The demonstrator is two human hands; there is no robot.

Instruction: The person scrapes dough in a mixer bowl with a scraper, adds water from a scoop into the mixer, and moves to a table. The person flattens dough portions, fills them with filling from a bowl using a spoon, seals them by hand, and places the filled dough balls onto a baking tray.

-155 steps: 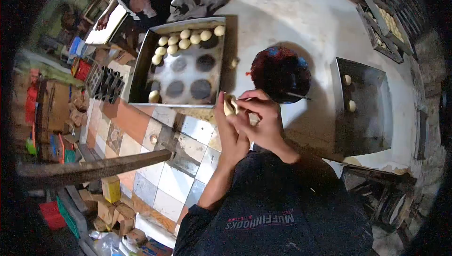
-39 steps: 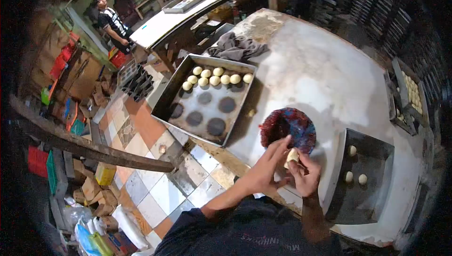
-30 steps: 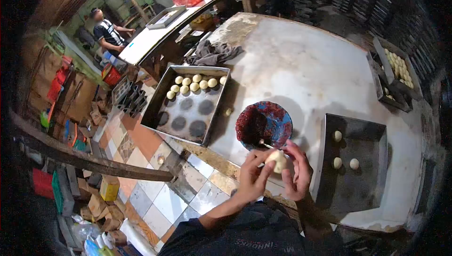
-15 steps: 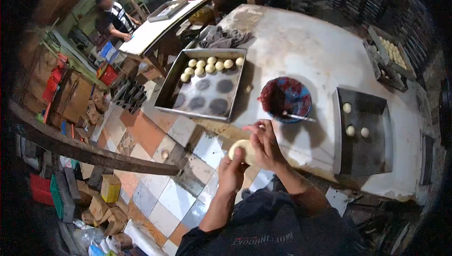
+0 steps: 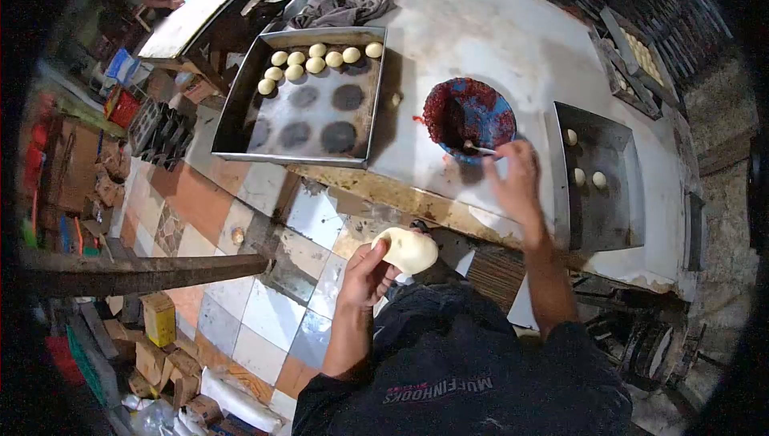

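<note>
My left hand [image 5: 364, 277] holds a flattened piece of pale dough [image 5: 412, 252] with the thumb on top, in front of the table's near edge. Over the near right rim of a blue bowl [image 5: 505, 119], my right hand [image 5: 517, 183] grips the handle of a spoon [image 5: 483, 150]. The spoon's head dips into the bowl, among a dark red, sticky filling [image 5: 448, 103] smeared on the walls. Left of the bowl is a large metal tray [image 5: 227, 133] with several round dough balls [image 5: 317, 50] grouped at its far side.
A dark metal tray [image 5: 601, 211] with three dough balls stands at the table's right side. Farther back are stacked trays [image 5: 641, 63] of dough pieces. A grey cloth [image 5: 340, 10] lies behind the large tray. A wooden beam [image 5: 160, 274] juts in from the left; boxes [image 5: 160, 320] sit below.
My right hand has left the dough and moved right to the spoon at the bowl. My left hand keeps the dough, now flatter and wider, a little lower. The view has shifted.
</note>
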